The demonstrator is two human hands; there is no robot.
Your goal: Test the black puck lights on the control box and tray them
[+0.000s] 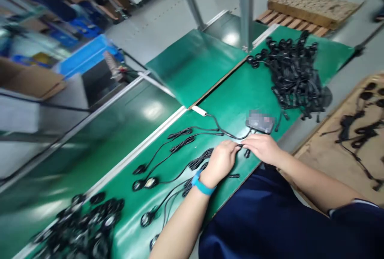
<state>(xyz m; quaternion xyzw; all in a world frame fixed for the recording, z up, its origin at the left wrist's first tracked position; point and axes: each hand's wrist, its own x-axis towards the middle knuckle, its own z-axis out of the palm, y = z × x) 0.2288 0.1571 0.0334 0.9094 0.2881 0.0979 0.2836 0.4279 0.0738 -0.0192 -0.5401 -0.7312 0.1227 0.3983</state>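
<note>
My left hand (221, 161), with a teal wristband (204, 184) behind it, pinches a black cable connector (240, 146). My right hand (263, 147) grips the same small joint from the other side, fingertips nearly meeting. Just beyond lies a dark grey box (260, 123) with short leads, one ending in a black plug (247, 154) near my right fingers. A black cord (220, 128) runs from the box to a white plug piece (199, 110). Left of my hands, several bundled black cables (181, 144) with round black lamp-like heads (147, 219) lie on the green mat.
A large heap of black cables (295, 75) covers the bench's far right. Another blurred pile of round-headed cables (87, 227) sits at lower left. A metal post (246, 11) rises behind the bench. More cables lie on cardboard (327, 147) at right.
</note>
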